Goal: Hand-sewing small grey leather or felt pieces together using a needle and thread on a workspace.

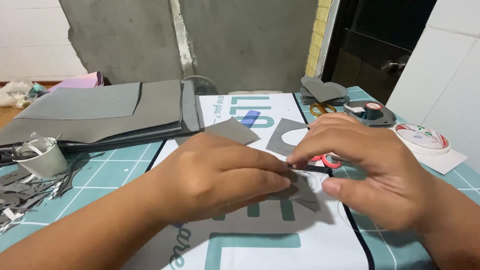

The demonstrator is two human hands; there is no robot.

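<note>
A person's left hand (pixel 220 175) and right hand (pixel 372 170) are meeting over a small grey paper piece (pixel 300 187) at the centre of a teal cutting mat (pixel 115 172), the piece lying on a white printed sheet (pixel 280 250) between the two hands. The left fingers are pressing together flat on the piece's left edge, while the right thumb and forefinger are pinching a thin dark strip (pixel 312 168) along its top, the other right fingers curling loosely above. Grey paper sheets (pixel 100 110) are stacking up at far left, a white cup (pixel 47 160) of trimmings and loose grey scraps (pixel 30 192) are sitting at near left, and grey heart cut-outs (pixel 325 91), orange-handled scissors (pixel 322 107) and a tape roll (pixel 422 138) are waiting at far right. A red ring-shaped item (pixel 330 161) is peeking out just beyond the right fingers. Judging from the grip, the strip may be going on crooked or creasing if the left hand is easing its pressure and the piece is sliding; the thin paper could also be tearing under a hard pull
</note>
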